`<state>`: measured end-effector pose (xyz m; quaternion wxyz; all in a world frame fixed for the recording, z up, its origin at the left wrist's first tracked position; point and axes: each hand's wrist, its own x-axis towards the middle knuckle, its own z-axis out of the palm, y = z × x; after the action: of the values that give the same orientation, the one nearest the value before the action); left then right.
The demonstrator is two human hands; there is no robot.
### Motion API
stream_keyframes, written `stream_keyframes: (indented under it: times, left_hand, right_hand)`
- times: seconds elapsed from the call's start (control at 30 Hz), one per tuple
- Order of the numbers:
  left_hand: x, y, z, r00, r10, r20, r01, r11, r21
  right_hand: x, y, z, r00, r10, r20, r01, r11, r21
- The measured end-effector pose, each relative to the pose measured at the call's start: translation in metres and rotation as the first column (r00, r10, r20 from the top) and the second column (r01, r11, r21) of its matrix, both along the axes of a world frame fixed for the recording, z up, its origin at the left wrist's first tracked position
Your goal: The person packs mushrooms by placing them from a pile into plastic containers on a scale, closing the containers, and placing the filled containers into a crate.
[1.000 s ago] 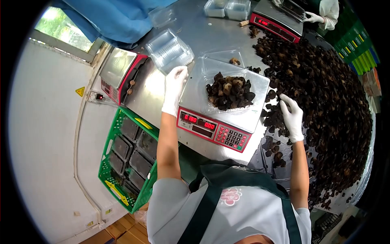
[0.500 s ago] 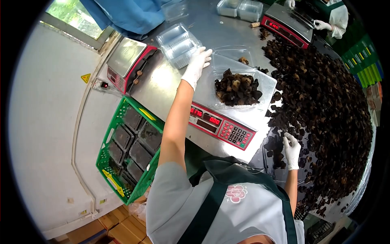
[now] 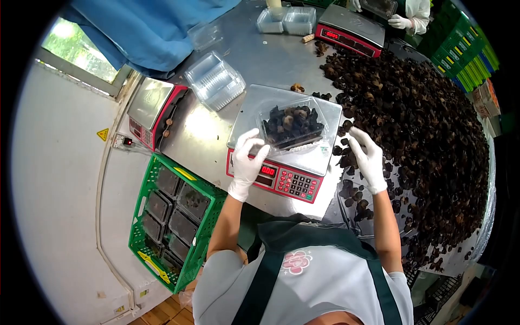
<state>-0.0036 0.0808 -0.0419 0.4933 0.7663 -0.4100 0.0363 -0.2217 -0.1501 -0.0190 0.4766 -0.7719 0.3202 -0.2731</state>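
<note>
A clear plastic container (image 3: 293,125) of dark, crinkled pieces that look like wood ear mushrooms sits on the steel pan of a red scale (image 3: 297,184). Its clear lid appears folded over the pieces. My left hand (image 3: 247,165), in a white glove, is at the container's front left corner, above the scale's display; its fingers are curved and apart, with nothing between them. Off the right edge of the pan hovers my right hand (image 3: 368,161), also gloved. Its thumb and fingers are spread, and it holds nothing.
A large heap of dark mushrooms (image 3: 422,124) covers the table's right side. Stacked empty containers (image 3: 215,81) and a second scale (image 3: 154,111) stand left. A green crate (image 3: 142,216) holds filled boxes. Across the table, a co-worker's gloved hand (image 3: 400,21) is near another scale (image 3: 349,32).
My left hand has come back from the stacked containers to the filled one. My right hand has risen from the loose mushrooms. The lid has folded from behind over the container.
</note>
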Motion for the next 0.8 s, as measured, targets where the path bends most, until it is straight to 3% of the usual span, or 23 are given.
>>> stream_keyframes:
  times: [0.1, 0.17, 0.23, 0.27, 0.3, 0.37, 0.43, 0.53, 0.67, 0.73, 0.77, 0.8]
  left_hand:
    - [-0.015, 0.002, -0.021, 0.933, 0.055, -0.356, -0.072, 0.997, -0.035]
    - [-0.019, -0.001, -0.026, 0.891, 0.089, -0.446, -0.126, 0.991, -0.053]
    - [-0.019, -0.002, -0.019, 0.838, 0.115, -0.533, -0.178, 0.982, -0.067]
    - [-0.017, 0.000, -0.012, 0.713, 0.096, -0.694, -0.116, 0.993, 0.018]
    - [-0.016, 0.001, -0.008, 0.555, 0.095, -0.826, -0.038, 0.995, 0.089]
    - [-0.015, 0.001, -0.013, 0.525, 0.031, -0.850, -0.025, 0.999, 0.021]
    - [-0.016, 0.002, -0.015, 0.495, -0.034, -0.868, -0.012, 0.999, -0.046]
    - [-0.021, 0.001, -0.014, 0.532, -0.050, -0.845, -0.025, 0.997, -0.075]
    - [-0.031, 0.005, -0.013, 0.653, 0.044, -0.756, -0.026, 0.999, 0.035]
    - [-0.032, 0.010, -0.016, 0.678, 0.062, -0.732, -0.034, 0.998, 0.054]
    - [-0.030, 0.015, -0.019, 0.742, 0.001, -0.670, 0.052, 0.997, 0.060]
    - [-0.030, 0.017, -0.014, 0.793, -0.065, -0.606, 0.138, 0.988, 0.074]
  right_hand:
    - [0.030, -0.004, 0.004, 0.987, 0.091, -0.130, -0.083, 0.995, 0.063]
    - [0.045, -0.008, 0.007, 0.923, 0.186, -0.337, -0.154, 0.981, 0.120]
    - [0.053, -0.010, 0.002, 0.915, 0.289, -0.283, -0.199, 0.931, 0.306]
    - [0.054, -0.008, 0.002, 0.935, 0.309, -0.174, -0.216, 0.886, 0.410]
    - [0.053, -0.010, 0.000, 0.934, 0.311, -0.175, -0.218, 0.886, 0.410]
    - [0.052, -0.015, -0.008, 0.918, 0.362, -0.161, -0.228, 0.816, 0.531]
    - [0.048, -0.010, -0.013, 0.931, 0.346, -0.116, -0.232, 0.806, 0.545]
    - [0.039, 0.003, -0.014, 0.952, 0.300, -0.060, -0.250, 0.875, 0.415]
    - [0.024, 0.017, -0.029, 0.966, 0.256, -0.036, -0.223, 0.894, 0.388]
    - [0.016, 0.022, -0.034, 0.978, 0.207, -0.031, -0.203, 0.975, 0.085]
    - [0.012, 0.023, -0.035, 0.978, 0.207, -0.032, -0.204, 0.975, 0.086]
    - [0.008, 0.023, -0.032, 0.977, 0.213, 0.003, -0.213, 0.976, -0.055]
